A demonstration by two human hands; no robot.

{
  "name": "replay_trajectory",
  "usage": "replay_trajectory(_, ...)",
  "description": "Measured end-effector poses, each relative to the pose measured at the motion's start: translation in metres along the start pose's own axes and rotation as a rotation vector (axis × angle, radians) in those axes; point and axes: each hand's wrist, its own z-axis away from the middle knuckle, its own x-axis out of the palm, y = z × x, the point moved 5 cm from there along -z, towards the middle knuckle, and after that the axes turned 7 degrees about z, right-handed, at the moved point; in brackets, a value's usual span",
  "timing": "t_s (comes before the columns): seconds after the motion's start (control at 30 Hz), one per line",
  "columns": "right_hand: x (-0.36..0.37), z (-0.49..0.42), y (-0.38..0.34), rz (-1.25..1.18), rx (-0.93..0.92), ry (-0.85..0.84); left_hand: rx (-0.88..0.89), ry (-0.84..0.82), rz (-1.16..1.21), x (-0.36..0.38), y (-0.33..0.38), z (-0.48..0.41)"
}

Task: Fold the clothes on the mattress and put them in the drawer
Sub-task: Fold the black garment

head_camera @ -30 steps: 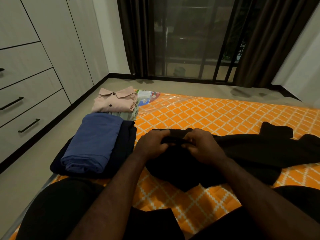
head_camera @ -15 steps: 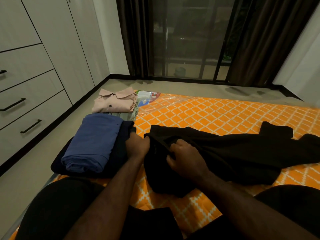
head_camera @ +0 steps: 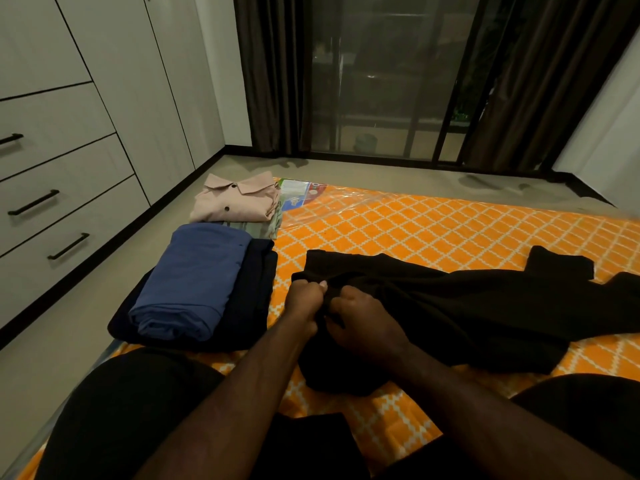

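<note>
Left hand [head_camera: 304,301] and right hand [head_camera: 360,320] are both gripping bunched fabric of the crumpled black cloth garment [head_camera: 467,306], lying spread on the orange patterned mattress [head_camera: 415,230], extending rightward from the fists.

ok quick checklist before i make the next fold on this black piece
1. Grip: left hand and right hand both pinch the black garment at its near-left edge: ok.
2. Garment lying flat: bunched by the hands, far end sprawled: not ok.
3. Folding room on the mattress: ok.
4. Blue folded garment apart from the work: ok.
5. Drawers open to receive: all in view are closed: not ok.
6. Which face is up: cannot tell.
</note>
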Motion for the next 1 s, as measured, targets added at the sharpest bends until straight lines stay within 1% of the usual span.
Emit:
replay_trajectory(0.07, 0.004, -0.001, -0.006, -0.033, -0.033, -0.012, -0.009, 0.084, 0.0, -0.007, -0.005, -0.005)
replay_trajectory(0.17, 0.002, -0.003, -0.001, -0.081, -0.021, 0.013, -0.005, 0.167, -0.101, -0.017, -0.013, -0.012)
replay_trajectory(0.23, -0.004, -0.004, 0.013, -0.041, 0.052, 0.06, -0.02, 0.132, -0.227, -0.02, -0.016, -0.015)
replay_trajectory(0.3, -0.012, -0.008, 0.033, 0.034, 0.149, 0.106, -0.046, 0.032, -0.401, -0.019, -0.018, -0.017)
replay_trajectory(0.37, -0.016, -0.013, 0.055, 0.115, 0.248, 0.089, -0.066, -0.021, -0.5, -0.021, -0.018, -0.019)
replay_trajectory(0.43, -0.012, -0.013, 0.076, 0.094, 0.365, -0.024, -0.068, 0.0, -0.544, -0.026, -0.017, -0.023)
replay_trajectory(0.5, -0.002, -0.01, 0.084, 0.017, 0.424, -0.178, -0.041, 0.051, -0.613, -0.031, -0.01, -0.02)
replay_trajectory(0.63, 0.022, -0.005, 0.067, 0.084, 0.313, -0.421, -0.036, 0.155, -0.735, -0.04, -0.003, -0.018)
replay_trajectory(0.73, 0.035, -0.003, 0.059, 0.162, 0.232, -0.526, -0.044, 0.215, -0.732, -0.044, -0.005, -0.014)
replay_trajectory(0.8, 0.037, -0.002, 0.062, 0.142, 0.228, -0.538, 0.042, 0.276, -0.766, -0.042, -0.001, -0.006)
replay_trajectory(0.83, 0.035, -0.001, 0.064, 0.137, 0.233, -0.538, 0.13, 0.31, -0.813, -0.04, 0.003, -0.001)
replay_trajectory(0.87, 0.033, -0.002, 0.067, 0.126, 0.23, -0.522, 0.255, 0.337, -0.892, -0.035, 0.008, 0.006)
replay_trajectory(0.93, 0.03, -0.004, 0.071, 0.096, 0.237, -0.504, 0.608, 0.344, -1.057, -0.016, 0.018, 0.02)
replay_trajectory(0.97, 0.028, -0.004, 0.073, 0.078, 0.257, -0.507, 0.787, 0.301, -1.101, -0.003, 0.021, 0.026)
replay_trajectory(1.0, 0.027, -0.005, 0.075, 0.056, 0.284, -0.501, 0.918, 0.221, -1.118, 0.009, 0.02, 0.032)
